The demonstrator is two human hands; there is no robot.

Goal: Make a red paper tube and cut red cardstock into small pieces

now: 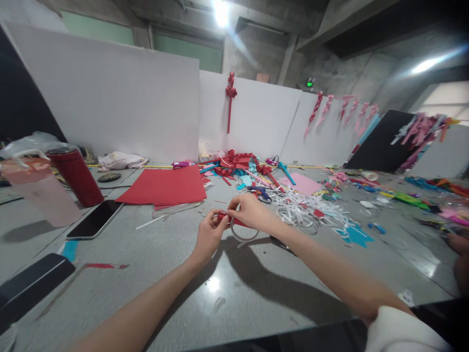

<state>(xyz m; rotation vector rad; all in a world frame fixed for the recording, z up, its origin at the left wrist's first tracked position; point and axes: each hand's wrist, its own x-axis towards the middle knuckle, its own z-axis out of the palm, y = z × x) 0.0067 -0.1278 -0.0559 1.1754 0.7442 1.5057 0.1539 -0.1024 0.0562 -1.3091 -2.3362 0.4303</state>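
Table: one grey surface point(220, 318), with both hands just above its near middle part.
White panels: at least three point(110, 98) stand along the far side; one red twisted decoration point(230, 93) hangs on the middle one.
White strips: a tangled heap point(315, 205), too many to count, to the right beyond the right hand.
Red sheets: a stack point(168, 186), number unclear, lying left of centre, beyond the left hand.
Bottles: two at the left, one pink with a handle point(46, 195), one dark red point(76, 176), both upright.
Phone: one point(95, 220), dark screen up, near the bottles.
Right hand: one point(251, 211), thumb and fingers drawn together, pinching the red piece at its upper end; the other fingers curl in.
Left hand: one point(210, 232), fingers bent, thumb pressed against the red piece, nearly touching the right fingertips.
Grey ring: one point(245, 238), just under the right hand; whether a finger supports it cannot be told.
Red piece: one small item point(221, 216), between the fingertips of both hands, above the table, partly covered.
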